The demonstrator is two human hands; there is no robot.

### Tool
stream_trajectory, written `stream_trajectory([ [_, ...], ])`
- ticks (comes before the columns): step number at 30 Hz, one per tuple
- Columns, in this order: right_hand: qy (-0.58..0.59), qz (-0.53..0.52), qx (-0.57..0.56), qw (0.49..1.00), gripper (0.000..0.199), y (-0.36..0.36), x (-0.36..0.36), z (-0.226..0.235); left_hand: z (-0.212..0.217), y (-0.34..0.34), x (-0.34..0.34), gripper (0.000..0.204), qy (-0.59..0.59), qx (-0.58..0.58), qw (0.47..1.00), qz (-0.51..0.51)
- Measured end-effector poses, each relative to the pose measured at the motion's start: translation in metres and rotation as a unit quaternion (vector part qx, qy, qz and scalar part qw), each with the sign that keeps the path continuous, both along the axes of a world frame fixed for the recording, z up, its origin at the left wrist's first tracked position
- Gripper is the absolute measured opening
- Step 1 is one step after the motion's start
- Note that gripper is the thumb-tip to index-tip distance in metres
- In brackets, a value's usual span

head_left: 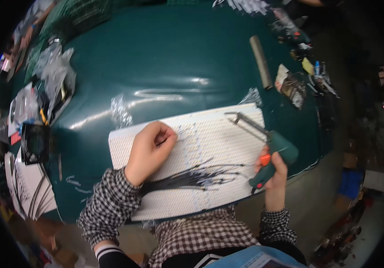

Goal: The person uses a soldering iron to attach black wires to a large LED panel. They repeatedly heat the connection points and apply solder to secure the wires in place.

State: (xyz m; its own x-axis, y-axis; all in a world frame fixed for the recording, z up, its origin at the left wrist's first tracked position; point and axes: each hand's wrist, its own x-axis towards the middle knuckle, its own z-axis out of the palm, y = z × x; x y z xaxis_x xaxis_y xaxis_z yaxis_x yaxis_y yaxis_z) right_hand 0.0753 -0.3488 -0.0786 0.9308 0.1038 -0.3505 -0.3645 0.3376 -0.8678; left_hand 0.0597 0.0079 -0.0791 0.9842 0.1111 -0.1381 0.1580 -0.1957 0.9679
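dressed in a brown-and-white checked apron (201,234) and black-and-white checked oversleeves (111,203), working at a white panel (127,147) dotted in close rows and laid at the near side of a green table (165,58). showing, across the near half of the panel, a bundle of thin black strands (169,183), running from beside the left oversleeve and fanning out to the right. gripping a green pistol-shaped tool (283,146) in the right hand (277,172), with fingers around the handle by an orange trigger (264,159) and a long metal front end pointing up and left over the panel. holding the left hand (151,147) above the panel, thumb and forefinger drawn close together; unable to tell whether closed on something thin or on nothing. flanked on the left by white sheets (44,194) under dark strands, then by a black square frame (35,143). littered just past the panel with crumpled clear wrap (120,111). strewn farther off with clear plastic bags (58,71) to the left, a brownish tube (260,62) to the right and, at the far left, green mesh (78,18).
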Motion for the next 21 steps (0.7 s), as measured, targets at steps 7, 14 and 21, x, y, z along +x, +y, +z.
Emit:
stream_trajectory([
  [7,-0.004,-0.020,0.047,0.999,0.044,0.008,0.003,-0.009,-0.015,-0.002,0.011,0.012,-0.036,0.102,0.994,-0.010],
  [14,0.009,0.008,0.057,0.998,0.048,0.010,0.003,0.000,-0.019,0.002,0.005,0.010,0.005,0.074,0.997,0.011],
  [21,0.012,0.039,0.030,0.999,0.050,0.003,0.005,0.004,-0.017,0.009,0.009,0.011,0.043,-0.033,0.999,0.000],
])
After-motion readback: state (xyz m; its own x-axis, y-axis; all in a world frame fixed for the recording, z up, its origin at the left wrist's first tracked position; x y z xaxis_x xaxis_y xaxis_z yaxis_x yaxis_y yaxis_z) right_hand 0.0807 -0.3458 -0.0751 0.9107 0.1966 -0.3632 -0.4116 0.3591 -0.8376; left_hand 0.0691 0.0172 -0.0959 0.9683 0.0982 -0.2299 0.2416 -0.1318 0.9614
